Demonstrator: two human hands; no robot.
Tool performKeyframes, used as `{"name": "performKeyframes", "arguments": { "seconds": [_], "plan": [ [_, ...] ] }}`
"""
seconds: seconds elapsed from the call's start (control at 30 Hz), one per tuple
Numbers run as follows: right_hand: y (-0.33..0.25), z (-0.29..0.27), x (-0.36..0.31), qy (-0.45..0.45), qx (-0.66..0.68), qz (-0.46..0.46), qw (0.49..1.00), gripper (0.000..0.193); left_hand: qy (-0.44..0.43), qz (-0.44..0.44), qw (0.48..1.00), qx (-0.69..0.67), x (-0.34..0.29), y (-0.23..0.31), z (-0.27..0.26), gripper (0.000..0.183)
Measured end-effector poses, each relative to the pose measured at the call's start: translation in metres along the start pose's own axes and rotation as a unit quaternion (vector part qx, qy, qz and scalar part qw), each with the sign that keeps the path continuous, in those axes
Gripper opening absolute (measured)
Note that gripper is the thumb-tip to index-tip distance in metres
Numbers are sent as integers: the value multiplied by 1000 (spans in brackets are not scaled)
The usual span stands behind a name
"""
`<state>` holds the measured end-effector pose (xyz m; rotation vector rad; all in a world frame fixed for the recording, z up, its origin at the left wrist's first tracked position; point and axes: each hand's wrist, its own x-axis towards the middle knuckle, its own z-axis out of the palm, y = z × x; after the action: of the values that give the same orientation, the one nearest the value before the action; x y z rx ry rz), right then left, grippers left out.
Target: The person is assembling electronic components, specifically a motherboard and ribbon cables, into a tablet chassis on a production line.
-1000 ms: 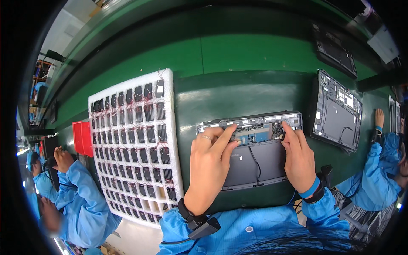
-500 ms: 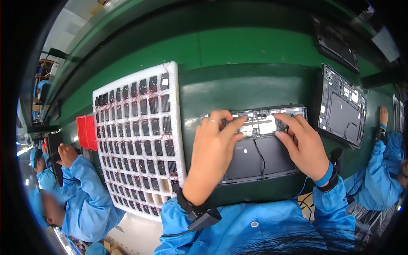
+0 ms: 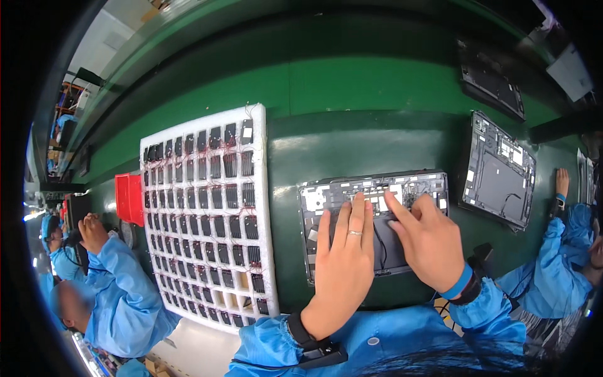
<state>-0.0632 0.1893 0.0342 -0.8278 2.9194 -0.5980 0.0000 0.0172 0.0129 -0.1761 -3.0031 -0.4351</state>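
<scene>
An open dark laptop base (image 3: 317,200) lies on the green bench in front of me, its inner parts and a black cable (image 3: 380,244) showing. My left hand (image 3: 344,251) rests over its left middle, palm down with the fingers stretched out; a ring is on one finger. On the right, my right hand (image 3: 430,242) points its index finger at the strip of parts along the upper middle of the base. Its thumb stands apart and the other fingers are bent. I see nothing held in either hand. What lies under the palms is hidden.
To the left stands a white foam tray (image 3: 265,188) with rows of small black wired parts, beside a red bin (image 3: 129,200). Another laptop base (image 3: 499,176) lies at right, with a further one (image 3: 492,81) behind it. Co-workers' hands (image 3: 94,232) show at both sides.
Both hands have left their pinching poses over the upper parts of the base. The left has flattened out and shifted right; the right has drawn back slightly with its index finger extended.
</scene>
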Motion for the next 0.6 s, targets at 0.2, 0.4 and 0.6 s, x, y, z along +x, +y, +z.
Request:
{"name": "performKeyframes", "arguments": {
  "seconds": [0.2, 0.4, 0.6],
  "plan": [
    [12, -8, 12, -34, 6, -7, 999, 45, -12, -1, 1000, -5, 0, -1, -1, 61],
    [45, 2, 42, 141, 21, 34, 989, 27, -25, 4, 999, -40, -6, 15, -6, 65],
    [42, 2, 46, 111, 98, 71, 986, 11, -35, 1, 997, -70, -11, 22, 8, 68]
  ]
}}
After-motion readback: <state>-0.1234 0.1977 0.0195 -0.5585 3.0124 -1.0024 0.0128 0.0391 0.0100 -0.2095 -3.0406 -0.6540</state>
